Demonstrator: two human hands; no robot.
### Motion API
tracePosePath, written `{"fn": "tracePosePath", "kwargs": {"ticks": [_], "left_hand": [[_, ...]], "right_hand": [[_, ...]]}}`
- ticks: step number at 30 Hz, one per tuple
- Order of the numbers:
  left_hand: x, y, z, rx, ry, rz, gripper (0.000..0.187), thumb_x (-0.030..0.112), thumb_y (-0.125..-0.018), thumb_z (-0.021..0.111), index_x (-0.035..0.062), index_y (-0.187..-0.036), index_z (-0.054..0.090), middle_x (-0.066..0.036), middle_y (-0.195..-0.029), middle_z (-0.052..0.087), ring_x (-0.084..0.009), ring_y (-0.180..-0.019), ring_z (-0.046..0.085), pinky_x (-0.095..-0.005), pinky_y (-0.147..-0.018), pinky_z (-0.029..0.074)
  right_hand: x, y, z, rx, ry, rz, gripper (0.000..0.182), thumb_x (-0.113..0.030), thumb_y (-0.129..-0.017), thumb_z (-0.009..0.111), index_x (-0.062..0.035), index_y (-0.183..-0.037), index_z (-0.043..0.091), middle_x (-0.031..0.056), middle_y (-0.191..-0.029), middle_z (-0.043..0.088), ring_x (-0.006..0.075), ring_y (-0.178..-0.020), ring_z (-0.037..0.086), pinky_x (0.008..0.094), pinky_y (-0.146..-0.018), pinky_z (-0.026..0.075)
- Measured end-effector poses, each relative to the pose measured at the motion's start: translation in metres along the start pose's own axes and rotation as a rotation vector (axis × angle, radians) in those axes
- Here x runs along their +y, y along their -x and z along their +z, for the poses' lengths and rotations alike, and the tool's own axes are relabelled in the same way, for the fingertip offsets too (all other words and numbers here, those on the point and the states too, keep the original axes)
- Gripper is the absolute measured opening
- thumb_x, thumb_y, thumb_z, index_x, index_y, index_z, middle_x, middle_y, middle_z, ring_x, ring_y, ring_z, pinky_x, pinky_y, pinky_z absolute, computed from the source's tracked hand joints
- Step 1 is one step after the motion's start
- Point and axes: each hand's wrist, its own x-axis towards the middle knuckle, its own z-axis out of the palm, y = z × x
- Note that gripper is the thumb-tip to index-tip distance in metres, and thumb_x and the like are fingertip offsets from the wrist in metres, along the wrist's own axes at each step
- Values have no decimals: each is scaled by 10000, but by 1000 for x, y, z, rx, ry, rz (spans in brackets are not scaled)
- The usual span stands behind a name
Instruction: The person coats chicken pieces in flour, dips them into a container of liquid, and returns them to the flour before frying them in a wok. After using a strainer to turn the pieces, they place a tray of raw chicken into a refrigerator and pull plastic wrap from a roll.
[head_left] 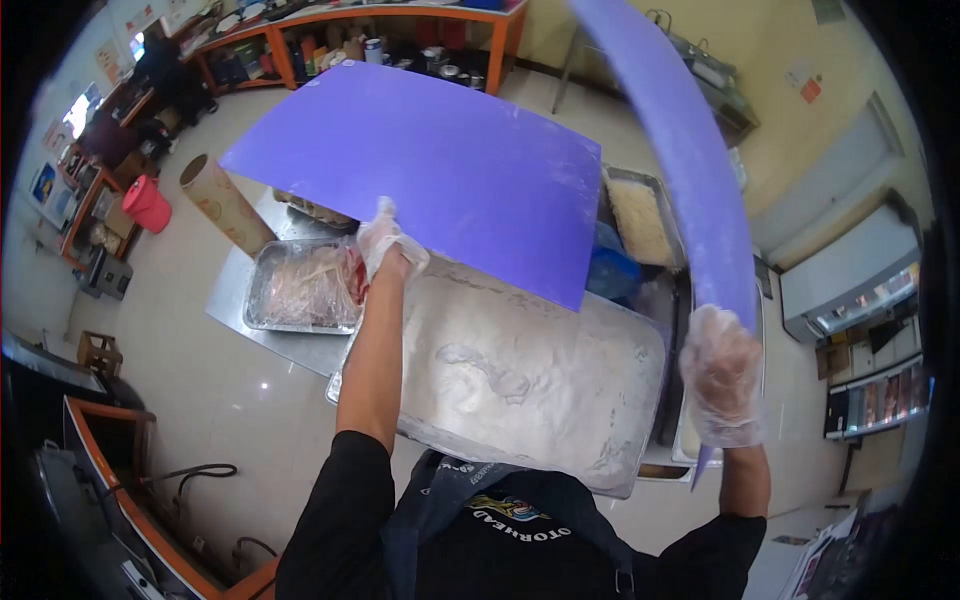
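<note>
My left hand [388, 243], in a see-through plastic glove, is closed on the near edge of a flat purple sheet [440, 160]; the thumb lies on top and the fingers are hidden beneath. A second purple sheet [690, 150], bowed and dusted with white, stands nearly edge-on at the right. My gloved right hand [722, 375] is wrapped round its lower part. Below the flat sheet and partly covered by it is a large metal tray [520, 465] spread with white powder [530, 370]. Finger tracks or ridges show in the powder.
Left of the powder tray, a plastic-wrapped tray [305, 290] sits on a metal table [235, 310] beside a patterned cardboard tube [225, 205]. A tray of pale crumbs [642, 215] and a blue bag [612, 265] lie right. A red bin [148, 205] stands on the floor.
</note>
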Motion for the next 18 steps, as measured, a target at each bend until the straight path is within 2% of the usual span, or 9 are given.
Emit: {"fn": "tracePosePath", "kwargs": {"ticks": [3,4,6,9,12,13,16,17,18], "left_hand": [[-5,-9,-8,-38,-271,4,185,126,-779,649,-17,-877,587,-41,-728,572,-134,-557,521,-276,-499,452],[-7,-8,-10,-78,-248,9,175,116,-774,647,-17,-871,588,-41,-734,574,-131,-571,526,-275,-502,451],[-8,-8,-11,-158,-196,36,156,97,-765,642,-15,-860,590,-42,-746,578,-126,-601,537,-275,-509,450],[-6,-14,-17,-145,-509,-45,167,102,-779,618,18,-921,587,-49,-811,583,-142,-675,556,-283,-557,476],[-16,1,-26,-281,-301,-57,201,111,-820,560,55,-1013,549,-40,-896,577,-156,-756,568,-296,-599,502],[-33,-11,-38,-336,-217,-70,210,116,-865,500,87,-1073,499,-28,-964,557,-162,-814,565,-297,-672,514],[-39,10,-40,-189,89,-176,193,117,-888,475,89,-1078,484,-26,-994,546,-157,-865,559,-291,-737,504],[-34,15,-39,-176,105,-220,208,158,-899,471,98,-1098,481,-33,-1014,547,-156,-890,553,-299,-780,486],[-36,12,-41,-195,47,-175,213,167,-894,478,78,-1087,494,-39,-996,559,-161,-871,561,-295,-769,493]], "right_hand": [[-25,-21,27,124,-152,-176,98,-102,-732,554,-127,-815,508,67,-666,470,230,-573,516,355,-479,400],[-35,-30,42,171,-222,-226,81,-96,-729,554,-125,-782,501,65,-658,471,232,-562,519,351,-467,401],[-59,-49,62,124,-314,-246,77,-80,-720,552,-120,-739,488,65,-630,472,235,-536,525,356,-456,409],[-92,-77,86,89,-464,-294,81,-45,-712,528,-113,-710,485,64,-588,479,212,-508,535,347,-422,417],[-117,-97,99,136,-597,-369,97,-15,-709,516,-107,-704,484,64,-556,463,202,-495,530,343,-406,412],[-123,-100,103,163,-638,-397,103,-7,-708,516,-104,-702,482,65,-547,453,204,-492,525,343,-405,409],[-136,-101,122,166,-668,-500,93,-15,-702,529,-102,-717,502,62,-550,448,211,-472,500,344,-395,383],[-141,-97,138,219,-673,-506,71,-43,-711,547,-102,-724,510,61,-553,448,212,-472,493,350,-396,376],[-144,-93,159,272,-676,-509,59,-71,-720,566,-102,-731,517,60,-556,448,213,-473,487,356,-397,370]]}}
